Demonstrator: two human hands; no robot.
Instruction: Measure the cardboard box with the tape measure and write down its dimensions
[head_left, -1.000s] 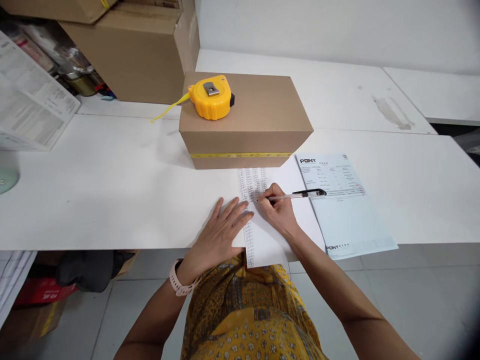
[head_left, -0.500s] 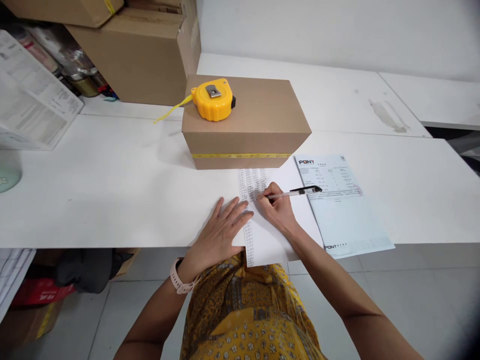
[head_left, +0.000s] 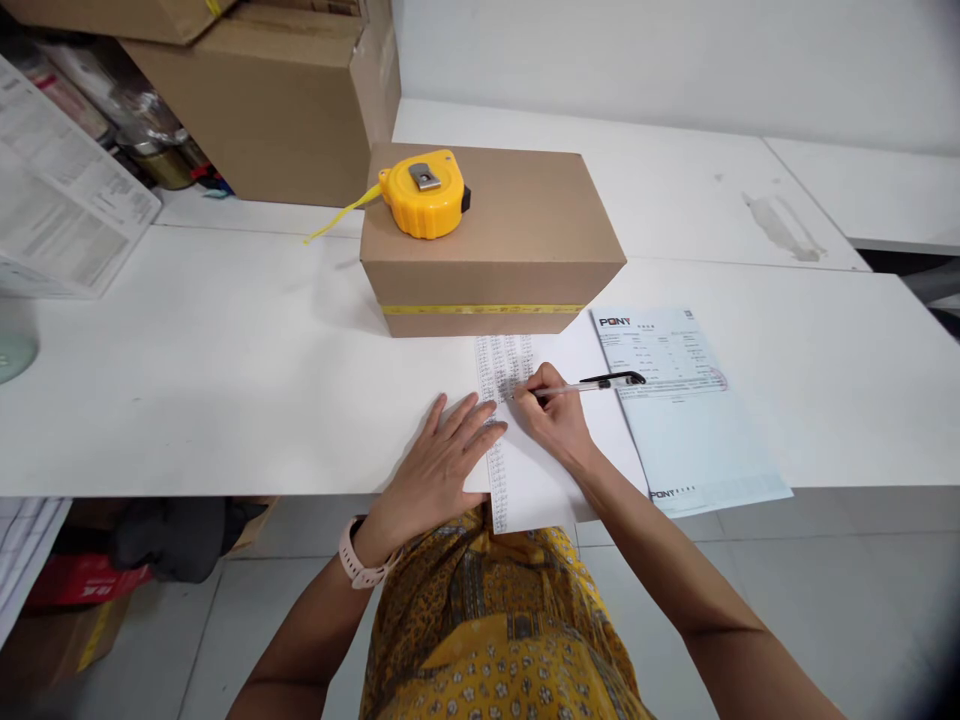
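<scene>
My right hand is closed around a pen with a clear barrel and a black cap on its back end. Its tip meets a white sheet of paper that carries columns of small handwriting on its left side. Fingers spread, my left hand lies flat on the table, fingertips on the sheet's left edge. Just beyond the paper stands a closed brown cardboard box with a yellow strip along its front. A yellow tape measure rests on top of the box.
A pale blue printed form lies right of the sheet on the white table. Larger cardboard boxes stand at the back left, beside a white printed carton. A pale green object shows at the left edge.
The view has shifted very slightly. Both hands keep almost the same place, with the pen tip still on the sheet.
</scene>
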